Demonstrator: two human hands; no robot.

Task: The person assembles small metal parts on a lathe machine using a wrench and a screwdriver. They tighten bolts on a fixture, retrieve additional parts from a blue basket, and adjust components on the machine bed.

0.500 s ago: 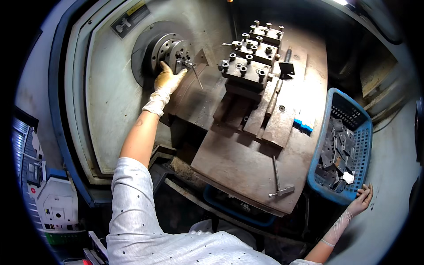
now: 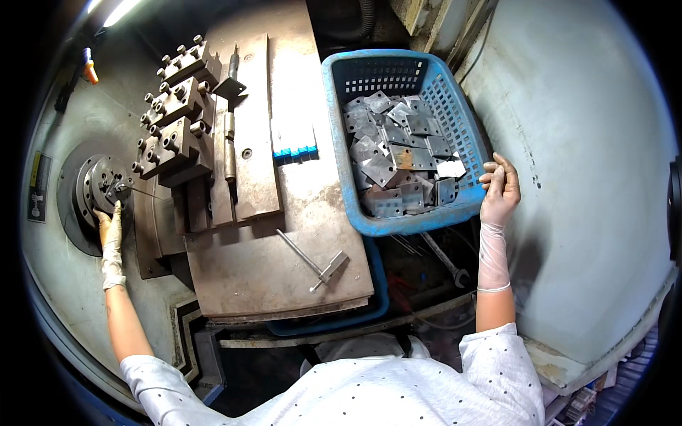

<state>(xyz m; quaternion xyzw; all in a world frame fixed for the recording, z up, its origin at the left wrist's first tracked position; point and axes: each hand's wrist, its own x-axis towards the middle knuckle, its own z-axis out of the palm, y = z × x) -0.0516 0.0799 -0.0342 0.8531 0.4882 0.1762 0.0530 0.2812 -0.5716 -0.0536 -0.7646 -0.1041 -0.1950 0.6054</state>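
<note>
My left hand [image 2: 110, 238], in a pale glove, is at the lower edge of the round metal chuck [image 2: 89, 192], thumb and fingers apart. A clamp piece with a thin rod handle [image 2: 145, 192] sticks out from the chuck's face beside my fingertips. My right hand [image 2: 503, 190], also gloved, hovers by the right rim of the blue plastic basket [image 2: 366, 226]. Its fingers are loosely bent and hold nothing; whether they touch the rim I cannot tell. Inside the basket lie many thin grey metal plates with holes [image 2: 412, 157], loosely heaped.
Tool-post blocks with several bolts [image 2: 170, 145] stand on the machine bed [image 2: 227, 284]. A T-shaped tool [image 2: 312, 266] lies near its front edge, and small blue pieces [image 2: 295, 153] lie farther back. A spanner [image 2: 447, 263] is below the basket. A pale panel [image 2: 582, 177] bounds the right.
The view has swung right, bringing the basket toward the middle. My right hand has moved forward along the basket's right side. My left hand is still at the chuck.
</note>
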